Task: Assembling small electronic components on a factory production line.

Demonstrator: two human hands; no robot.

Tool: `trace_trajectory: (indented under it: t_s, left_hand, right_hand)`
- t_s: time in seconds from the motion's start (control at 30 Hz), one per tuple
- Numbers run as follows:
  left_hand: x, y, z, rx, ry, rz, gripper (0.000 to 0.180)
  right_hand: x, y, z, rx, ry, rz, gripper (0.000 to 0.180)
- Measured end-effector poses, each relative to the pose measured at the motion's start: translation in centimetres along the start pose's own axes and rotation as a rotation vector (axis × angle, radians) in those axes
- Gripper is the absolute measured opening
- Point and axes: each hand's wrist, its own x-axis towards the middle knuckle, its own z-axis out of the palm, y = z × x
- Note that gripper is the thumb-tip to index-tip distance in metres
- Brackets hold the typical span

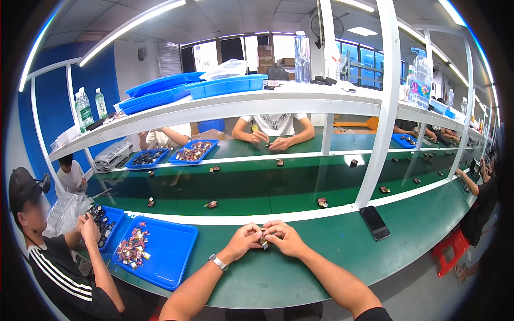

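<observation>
Over the green work surface (300, 273), my left hand (243, 242) and my right hand (285, 239) meet, fingertips together. Pinched between them is a small dark part with a white and yellow tab (264, 244); the fingers cover most of it, and its exact kind is too small to make out. Both hands are closed on it, and a watch (218, 261) circles my left wrist. Left of my left forearm lies a blue tray (179, 251), with a heap of small reddish parts with pale tabs (134, 249) in its left half.
Beyond a white rail (235, 218), similar small parts (212, 204) lie spaced along a green belt (246, 184). A black phone (375, 223) rests right of my hands. Overhead runs a white shelf (214, 109) on posts. Co-workers sit at left, opposite and at right.
</observation>
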Motion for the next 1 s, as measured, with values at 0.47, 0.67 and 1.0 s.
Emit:
trace_trajectory:
  t_s: [0.47,0.67,1.0]
  left_hand:
    - [0.0,-0.5,0.4,-0.013,0.003,0.001,0.013]
    - [-0.1,-0.2,0.7,-0.070,-0.008,0.008,0.024]
    - [0.0,-0.6,0.0,-0.124,-0.055,0.041,0.025]
  right_hand:
    - [-0.5,-2.6,0.7,-0.635,0.104,-0.194,0.013]
    - [-0.7,-3.3,1.8,-0.683,0.199,-0.208,0.012]
    - [-0.7,-3.4,2.2,-0.637,0.226,-0.241,0.015]
